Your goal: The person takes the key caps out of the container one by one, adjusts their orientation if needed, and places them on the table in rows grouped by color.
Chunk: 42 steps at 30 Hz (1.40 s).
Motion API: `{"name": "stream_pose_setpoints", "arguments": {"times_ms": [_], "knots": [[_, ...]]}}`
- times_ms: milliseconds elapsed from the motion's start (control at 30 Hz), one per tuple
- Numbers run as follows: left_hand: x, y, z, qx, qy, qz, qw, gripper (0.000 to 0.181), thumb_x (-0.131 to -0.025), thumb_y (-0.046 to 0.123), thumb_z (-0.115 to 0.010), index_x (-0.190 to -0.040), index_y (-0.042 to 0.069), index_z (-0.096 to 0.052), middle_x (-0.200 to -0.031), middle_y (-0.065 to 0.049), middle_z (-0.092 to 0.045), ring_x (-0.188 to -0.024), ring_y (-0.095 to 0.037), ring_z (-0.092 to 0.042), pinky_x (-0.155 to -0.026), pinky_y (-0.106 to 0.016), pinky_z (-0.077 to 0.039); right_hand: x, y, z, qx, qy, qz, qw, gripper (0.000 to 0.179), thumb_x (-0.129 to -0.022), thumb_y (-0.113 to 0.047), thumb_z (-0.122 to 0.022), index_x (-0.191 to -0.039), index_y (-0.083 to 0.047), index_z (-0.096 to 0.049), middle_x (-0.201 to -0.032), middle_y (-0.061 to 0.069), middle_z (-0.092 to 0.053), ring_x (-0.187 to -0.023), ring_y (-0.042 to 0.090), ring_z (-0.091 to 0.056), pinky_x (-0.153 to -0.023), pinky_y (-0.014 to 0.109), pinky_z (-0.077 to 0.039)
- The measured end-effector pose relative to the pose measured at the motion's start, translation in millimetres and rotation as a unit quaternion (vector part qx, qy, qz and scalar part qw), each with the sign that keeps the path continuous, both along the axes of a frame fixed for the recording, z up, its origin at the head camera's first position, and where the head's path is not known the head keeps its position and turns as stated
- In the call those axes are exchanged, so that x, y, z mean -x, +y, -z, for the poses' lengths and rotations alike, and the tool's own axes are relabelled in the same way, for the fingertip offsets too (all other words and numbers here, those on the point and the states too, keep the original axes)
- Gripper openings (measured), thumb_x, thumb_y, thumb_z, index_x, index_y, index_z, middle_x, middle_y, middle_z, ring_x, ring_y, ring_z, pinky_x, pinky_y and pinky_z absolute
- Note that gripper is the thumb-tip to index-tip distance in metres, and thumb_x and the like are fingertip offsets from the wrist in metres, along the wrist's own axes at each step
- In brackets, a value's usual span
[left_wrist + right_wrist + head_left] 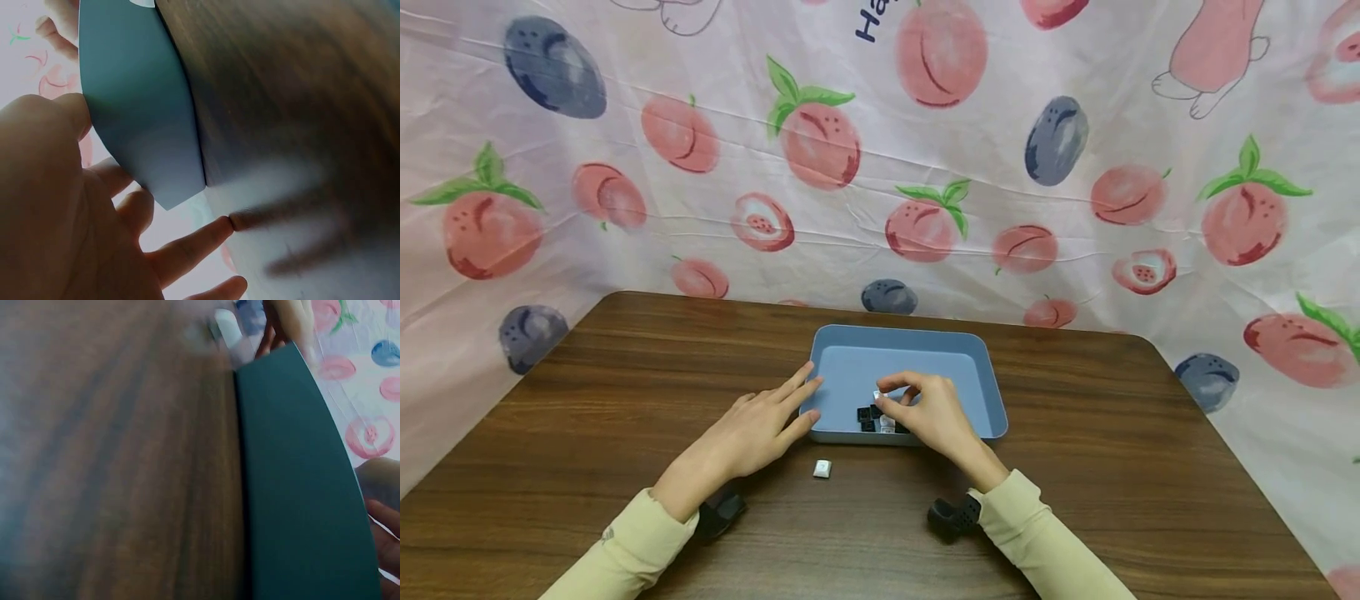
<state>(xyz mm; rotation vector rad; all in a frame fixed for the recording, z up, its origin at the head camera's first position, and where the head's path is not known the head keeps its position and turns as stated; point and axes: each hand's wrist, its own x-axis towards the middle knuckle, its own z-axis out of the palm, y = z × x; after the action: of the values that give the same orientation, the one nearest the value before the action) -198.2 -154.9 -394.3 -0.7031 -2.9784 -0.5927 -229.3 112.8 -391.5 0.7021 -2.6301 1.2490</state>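
A shallow blue tray (898,336) sits on the table. My left hand (756,427) lies along its left side, fingers spread and nearly straight, fingertips at the rim. In the left wrist view those fingers reach around the tray's outer wall (140,106). Over the tray's front part, my right hand (934,410) pinches a white keycap (878,395) between thumb and index finger. Below it in the tray lie several black keycaps (864,414) and white keycaps (887,423), partly hidden by the right hand. One more white keycap (822,468) rests on the table before the tray.
The brown wood-grain table (647,375) extends on both sides of the tray. Behind it hangs a fruit-print cloth (857,225). Black wrist-worn devices (953,518) sit under both cuffs, close over the tabletop.
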Motion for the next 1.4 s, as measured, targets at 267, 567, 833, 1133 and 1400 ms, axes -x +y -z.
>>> {"name": "stream_pose_setpoints", "arguments": {"times_ms": [267, 567, 833, 1133, 1400], "knots": [[-1.3, -1.0, 1.3, 0.002, -0.007, 0.0, 1.0, 0.06, -0.109, 0.044, -0.045, -0.16, 0.014, -0.037, -0.169, -0.008, -0.025, -0.14, -0.041, -0.048, -0.108, -0.07, -0.035, 7.2, -0.6, 3.1, -0.056, 0.0, 0.005, 0.9984, 0.026, -0.091, -0.015, -0.077, -0.116, -0.009, -0.077, -0.107, 0.006, -0.074, -0.07, 0.01, -0.057, -0.052, 0.022, -0.041], [0.5, 0.2, -1.4, 0.002, -0.003, 0.0, 1.0, 0.059, -0.109, 0.043, -0.045, -0.16, 0.015, -0.037, -0.17, -0.007, -0.023, -0.142, -0.04, -0.047, -0.109, -0.069, -0.034, 9.5, -0.8, 4.9, -0.096, -0.018, 0.01, 0.9951, 0.035, -0.092, -0.017, -0.076, -0.127, -0.011, -0.073, -0.096, 0.005, -0.067, -0.065, 0.009, -0.05, -0.058, 0.024, -0.041], [-1.8, -0.9, 1.4, 0.002, 0.0, -0.001, 1.0, 0.06, -0.109, 0.045, -0.043, -0.16, 0.014, -0.037, -0.17, -0.007, -0.024, -0.142, -0.041, -0.046, -0.109, -0.069, -0.035, 9.2, -2.8, 8.6, -0.128, -0.015, -0.024, 0.9913, 0.032, -0.099, -0.017, -0.066, -0.129, -0.012, -0.072, -0.123, 0.005, -0.069, -0.077, 0.01, -0.062, -0.065, 0.026, -0.049], [-0.7, -2.0, 3.1, 0.002, 0.001, 0.0, 1.0, 0.06, -0.109, 0.047, -0.041, -0.16, 0.014, -0.036, -0.17, -0.007, -0.024, -0.143, -0.041, -0.045, -0.11, -0.069, -0.034, 10.1, -3.1, 12.3, -0.087, -0.022, -0.01, 0.9959, 0.016, -0.095, -0.016, -0.072, -0.108, -0.01, -0.079, -0.101, 0.002, -0.072, -0.076, 0.009, -0.065, -0.063, 0.022, -0.051], [-0.2, -2.0, 1.7, 0.005, -0.001, -0.002, 1.0, 0.06, -0.109, 0.045, -0.042, -0.16, 0.014, -0.036, -0.17, -0.007, -0.024, -0.141, -0.042, -0.047, -0.108, -0.07, -0.034, 8.9, -2.7, 10.0, -0.071, -0.033, -0.012, 0.9968, 0.015, -0.094, -0.016, -0.074, -0.108, -0.012, -0.077, -0.101, 0.001, -0.073, -0.074, 0.006, -0.064, -0.062, 0.022, -0.051]]}}
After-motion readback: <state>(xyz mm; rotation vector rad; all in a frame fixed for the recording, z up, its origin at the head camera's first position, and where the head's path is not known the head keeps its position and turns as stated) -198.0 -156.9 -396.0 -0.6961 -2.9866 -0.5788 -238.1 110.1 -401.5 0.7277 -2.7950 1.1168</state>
